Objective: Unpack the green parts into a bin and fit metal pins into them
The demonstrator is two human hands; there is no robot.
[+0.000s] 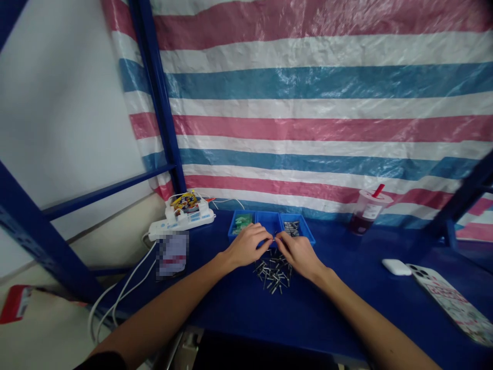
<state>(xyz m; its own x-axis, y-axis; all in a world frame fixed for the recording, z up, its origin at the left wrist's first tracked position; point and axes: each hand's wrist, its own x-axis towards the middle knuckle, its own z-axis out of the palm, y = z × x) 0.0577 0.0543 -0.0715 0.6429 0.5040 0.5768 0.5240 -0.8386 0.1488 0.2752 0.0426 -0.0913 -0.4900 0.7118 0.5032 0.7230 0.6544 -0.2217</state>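
Above a loose pile of small dark and silvery metal pieces, my left hand and my right hand meet with pinched fingertips. Something tiny is between them, too small to name. Just behind the hands stands a blue tray with three compartments. Its left compartment has green pieces, and the right one has silvery metal pieces. My hands partly cover the tray's front edge.
On the left are a white power strip with cables and a blurred-out item. To the right stand a cup with a red straw, a white case and a phone. Striped sheeting hangs behind the blue table.
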